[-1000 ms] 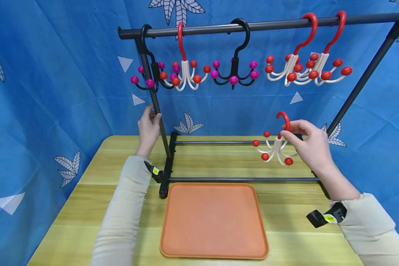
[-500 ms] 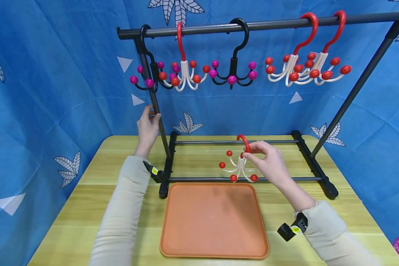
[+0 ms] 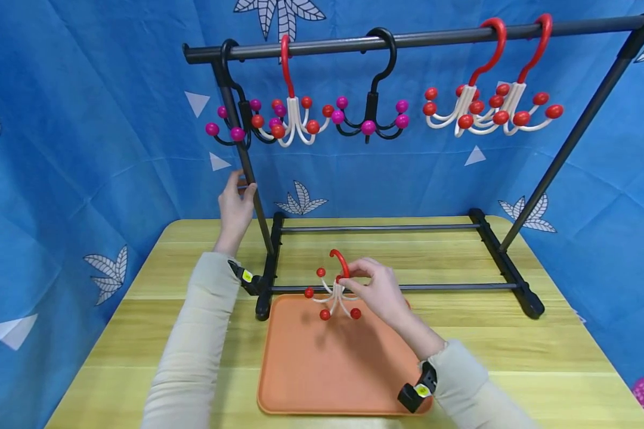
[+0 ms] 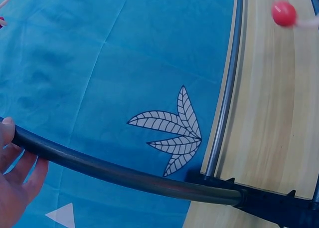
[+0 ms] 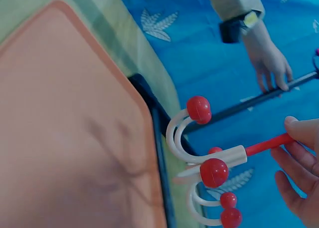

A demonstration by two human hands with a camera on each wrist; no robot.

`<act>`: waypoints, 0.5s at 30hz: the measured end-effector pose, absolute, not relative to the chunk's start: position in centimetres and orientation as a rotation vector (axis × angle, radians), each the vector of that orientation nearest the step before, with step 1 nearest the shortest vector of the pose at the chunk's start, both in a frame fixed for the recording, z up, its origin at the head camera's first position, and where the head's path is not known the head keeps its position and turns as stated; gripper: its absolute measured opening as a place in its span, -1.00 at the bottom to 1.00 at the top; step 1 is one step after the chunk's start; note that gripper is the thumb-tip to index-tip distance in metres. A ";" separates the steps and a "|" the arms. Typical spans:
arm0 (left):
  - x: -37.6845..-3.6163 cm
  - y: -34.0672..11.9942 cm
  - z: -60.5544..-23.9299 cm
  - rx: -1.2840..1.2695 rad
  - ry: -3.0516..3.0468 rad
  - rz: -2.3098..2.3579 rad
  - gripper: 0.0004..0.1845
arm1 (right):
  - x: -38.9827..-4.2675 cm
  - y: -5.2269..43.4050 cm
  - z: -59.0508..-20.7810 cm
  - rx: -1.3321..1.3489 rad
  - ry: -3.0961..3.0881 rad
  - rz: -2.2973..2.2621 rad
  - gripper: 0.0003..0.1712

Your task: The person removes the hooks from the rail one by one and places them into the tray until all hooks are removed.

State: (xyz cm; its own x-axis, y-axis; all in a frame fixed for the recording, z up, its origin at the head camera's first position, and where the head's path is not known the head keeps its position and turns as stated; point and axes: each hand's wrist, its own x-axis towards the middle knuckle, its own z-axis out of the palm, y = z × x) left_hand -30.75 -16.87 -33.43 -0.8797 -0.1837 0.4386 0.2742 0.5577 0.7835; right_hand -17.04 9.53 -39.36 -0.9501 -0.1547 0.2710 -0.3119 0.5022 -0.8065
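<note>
Right hand (image 3: 378,292): thumb and fingertips pinched on the red stem of a white multi-prong hook (image 3: 335,292), just below its curved red top. Hook held in the air, just above the far edge of the orange tray (image 3: 343,363), not touching it. Long axis near upright in the head view, leaning slightly left at the top; red curved top up, opening toward the left; white prongs with red ball tips fanned downward and outward toward the tray. In the right wrist view, same hook (image 5: 214,160) seen sideways: stem running from the fingers (image 5: 299,153) out to the prongs, ball tips clear of the tray (image 5: 65,138).

Left hand (image 3: 236,205): fingers wrapped round the left upright post of the black rack (image 3: 354,43), thumb on the near side. In the left wrist view, fingers (image 4: 20,173) curled under the dark post (image 4: 124,175).

On the top bar of the rack: two black hooks with magenta balls (image 3: 372,113), three white hooks with red balls (image 3: 295,116), all hanging by their curved tops. Rack base standing on the wooden table (image 3: 515,345), just behind the tray. Blue leaf-print cloth (image 3: 86,149) behind and to both sides.
</note>
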 end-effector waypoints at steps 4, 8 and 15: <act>-30.8 -16.8 -33.5 -0.073 -2.311 -1.276 -0.63 | -16.8 8.2 -40.2 0.418 -2.610 1.423 -0.85; -30.8 -16.8 -33.5 -0.070 -2.307 -1.262 -0.64 | -16.6 7.0 -41.0 0.477 -2.615 1.377 -0.85; -30.7 -16.8 -33.5 -0.062 -2.308 -1.264 -0.64 | -16.4 4.9 -42.0 0.626 -2.642 1.284 -0.85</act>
State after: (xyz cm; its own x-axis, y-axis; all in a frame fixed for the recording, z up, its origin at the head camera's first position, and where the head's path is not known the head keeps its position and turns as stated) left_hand -30.72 -16.78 -33.49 -0.8722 -0.1951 0.4486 0.2729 0.5670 0.7772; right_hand -16.42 4.86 -41.98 -0.9040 -0.3057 0.2987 -0.4238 0.5498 -0.7198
